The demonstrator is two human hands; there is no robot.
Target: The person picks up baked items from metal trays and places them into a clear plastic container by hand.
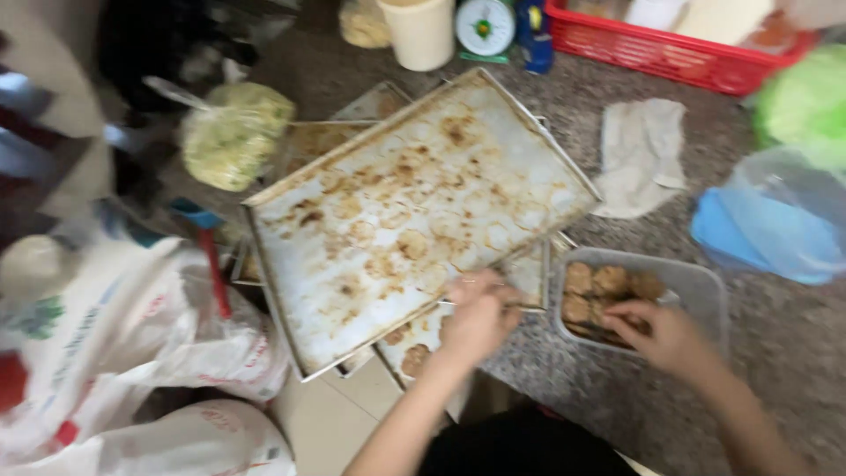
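Down at the near edge, my left hand [476, 310] was clenched on the rim of the big stained baking tray [414, 211], its grip closed around the metal where the tray tilted across a stack of other trays [423, 339]. The tray's lining was blotched brown with round marks where things had baked. My right hand [665, 333] reached into the clear plastic container [705, 286] just beside the trays; its fingers curled over the brown cookies [599, 286] packed inside, though the blur kept me from telling whether that grip had one pinched or merely rested on them. All of this sat on a speckled stone bench [793, 353]. Beyond the container lay a crumpled white cloth [641, 154] and a blue plastic bag [775, 225]. At the far edge stood a red basket [670, 53], a small kitchen scale [485, 26] and a cream tub [419, 33]. Left of the trays I saw a bag of pale shredded stuff [231, 134] and large white sacks [132, 326].
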